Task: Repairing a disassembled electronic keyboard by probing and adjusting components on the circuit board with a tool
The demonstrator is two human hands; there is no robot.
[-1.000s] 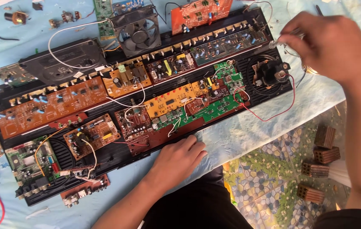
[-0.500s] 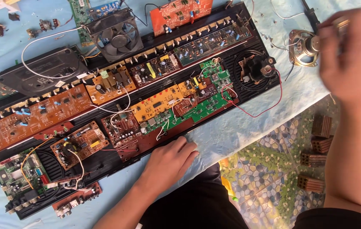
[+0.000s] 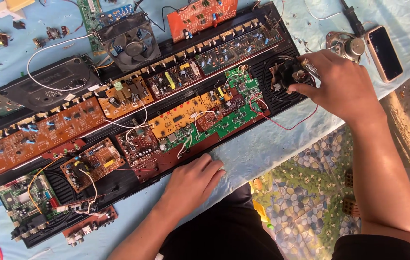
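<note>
Right hand (image 3: pixel 342 84) pinches a small metal tool on the black speaker part (image 3: pixel 289 74) at the long black chassis's (image 3: pixel 282 103) end; left hand (image 3: pixel 193 180) lies flat, empty, beside it — boards (many) loosely laid, I judge unfinished.

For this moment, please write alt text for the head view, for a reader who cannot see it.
A person's right hand grips a small dark part at the right end of a long black panel covered with circuit boards, while the left hand rests flat at its near edge. A fan, a small speaker and a phone lie beyond on blue cloth.
</note>
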